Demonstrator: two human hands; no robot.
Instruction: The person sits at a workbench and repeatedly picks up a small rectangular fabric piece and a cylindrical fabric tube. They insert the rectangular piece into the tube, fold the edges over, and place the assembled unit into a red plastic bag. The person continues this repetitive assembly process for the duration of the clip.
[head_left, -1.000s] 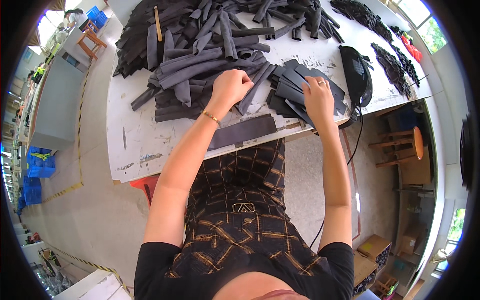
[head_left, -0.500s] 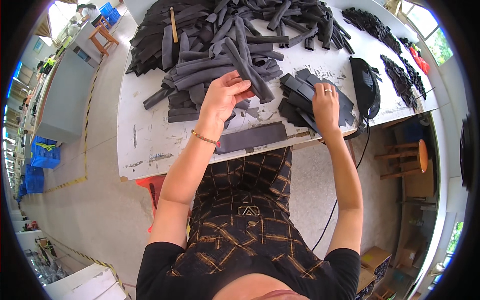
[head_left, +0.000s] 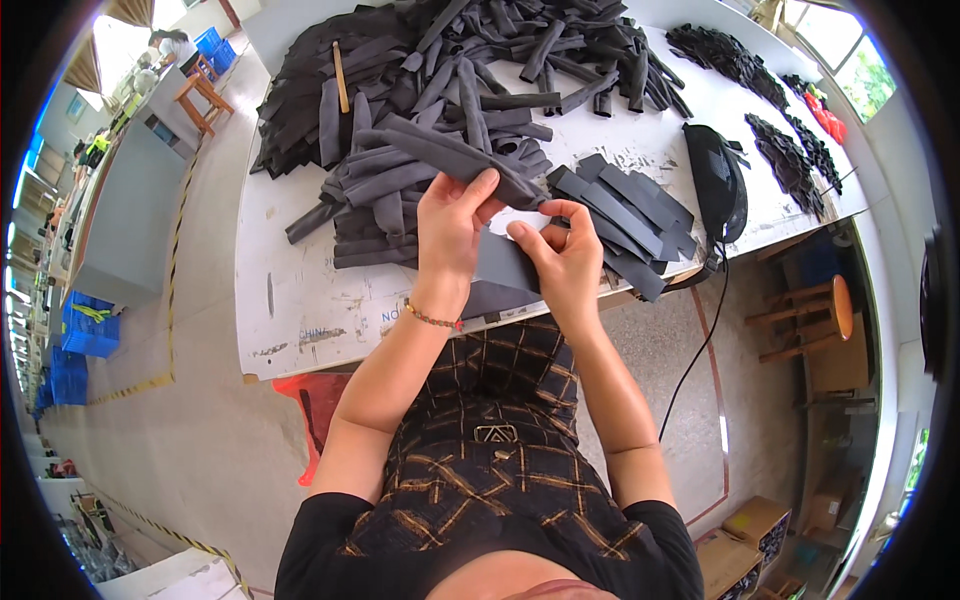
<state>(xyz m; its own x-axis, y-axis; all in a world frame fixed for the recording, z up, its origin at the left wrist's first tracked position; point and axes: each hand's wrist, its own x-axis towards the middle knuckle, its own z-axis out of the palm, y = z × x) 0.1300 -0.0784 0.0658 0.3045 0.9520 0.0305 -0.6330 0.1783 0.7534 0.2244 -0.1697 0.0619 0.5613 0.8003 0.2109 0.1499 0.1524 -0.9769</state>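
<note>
My left hand (head_left: 452, 215) is closed around a dark grey fabric tube (head_left: 440, 152), which slants down to the right. At the tube's lower right end, the index finger of my right hand (head_left: 572, 260) touches or nearly touches the fabric. Its thumb lies over a dark flat strip (head_left: 507, 262), which appears held in that hand; its grip is partly hidden. Below this strip, another flat dark piece (head_left: 492, 299) lies at the table's front edge. Right of my hands is a loose stack of dark flat strips (head_left: 625, 210).
A large heap of dark fabric tubes (head_left: 385, 185) covers the back of the white table (head_left: 285, 300), with a wooden stick (head_left: 341, 78) on it. At right lie a black mesh pouch (head_left: 718, 185), a cable (head_left: 690, 355) and piles of small black pieces (head_left: 785, 165). A stool (head_left: 840, 308) stands at right.
My right hand has left the stack of strips and moved left to the tube's end, a flat strip now under its thumb. My left hand has lowered and tilted the tube flatter.
</note>
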